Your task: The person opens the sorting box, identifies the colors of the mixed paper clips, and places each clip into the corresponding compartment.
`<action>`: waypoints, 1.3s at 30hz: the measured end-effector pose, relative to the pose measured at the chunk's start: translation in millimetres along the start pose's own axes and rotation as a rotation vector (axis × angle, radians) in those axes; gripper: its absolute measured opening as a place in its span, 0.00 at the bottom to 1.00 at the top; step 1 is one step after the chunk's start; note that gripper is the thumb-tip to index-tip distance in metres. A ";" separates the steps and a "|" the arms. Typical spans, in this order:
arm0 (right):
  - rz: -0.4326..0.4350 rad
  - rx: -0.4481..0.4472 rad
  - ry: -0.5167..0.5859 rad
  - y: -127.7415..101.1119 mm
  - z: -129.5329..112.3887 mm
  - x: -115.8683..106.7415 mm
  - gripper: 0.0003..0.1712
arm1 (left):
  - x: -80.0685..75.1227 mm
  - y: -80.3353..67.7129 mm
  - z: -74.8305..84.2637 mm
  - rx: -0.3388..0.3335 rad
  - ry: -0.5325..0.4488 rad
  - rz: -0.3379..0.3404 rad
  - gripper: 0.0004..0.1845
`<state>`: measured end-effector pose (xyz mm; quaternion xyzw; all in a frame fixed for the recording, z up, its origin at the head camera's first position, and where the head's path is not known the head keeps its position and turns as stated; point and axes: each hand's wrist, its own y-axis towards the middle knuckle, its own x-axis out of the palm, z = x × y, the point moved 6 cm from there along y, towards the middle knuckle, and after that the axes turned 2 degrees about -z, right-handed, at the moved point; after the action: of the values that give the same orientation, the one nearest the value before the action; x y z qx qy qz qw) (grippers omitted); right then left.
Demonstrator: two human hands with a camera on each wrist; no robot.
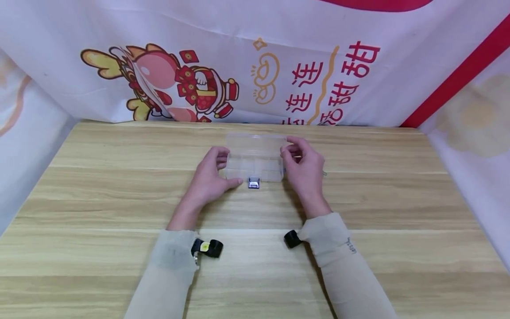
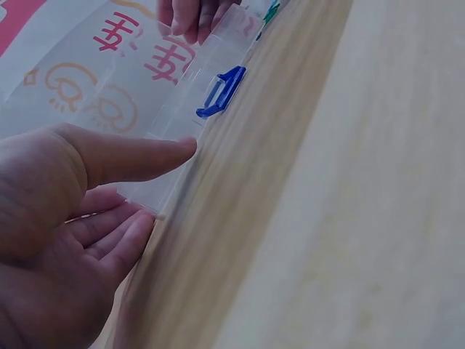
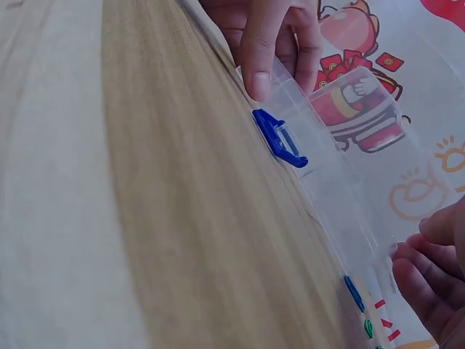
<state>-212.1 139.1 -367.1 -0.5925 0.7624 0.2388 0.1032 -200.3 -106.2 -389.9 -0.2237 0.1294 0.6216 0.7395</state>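
My left-to-right readout: left hand, left of centre frame, has its thumb at the front of the clear box and fingers around its left end. Box is mid-frame, blue latch hanging loose, lid up: I'd call it open, not yet shut. Right hand seems to pinch the lid's right edge. 2 bits, blue piece and green piece, lie outside.

And there's the box, clear and divided, flat on the worktop between left grip and right grip! Lid up, its edge at the right grip; blue clasp undone, jutting out beside the left grip's thumb.
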 end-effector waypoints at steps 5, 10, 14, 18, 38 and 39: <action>-0.060 0.026 0.018 -0.1 0.5 3.5 0.22 | 0.0 0.3 0.4 0.011 -0.004 0.004 0.44; -0.101 0.048 0.022 -0.4 1.1 5.4 0.22 | 0.1 -0.5 1.7 0.009 -0.023 0.004 0.45; -0.109 0.046 0.014 -1.5 1.0 5.5 0.21 | 0.6 -0.8 2.0 0.017 -0.041 0.002 0.48; -0.104 0.031 0.021 -2.0 0.4 5.1 0.19 | 1.1 -0.6 1.0 0.028 -0.044 0.004 0.49; -0.056 0.117 0.090 -5.4 2.7 -10.9 0.14 | -0.3 -0.1 -4.0 0.020 -0.074 0.024 0.44; -0.054 0.135 0.097 -6.0 4.6 -14.1 0.13 | 0.0 -0.1 -4.6 0.016 -0.074 0.023 0.45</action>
<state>-203.1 152.3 -366.4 -0.6154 0.7646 0.1551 0.1123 -199.8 -108.5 -393.8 -0.1931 0.1098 0.6370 0.7382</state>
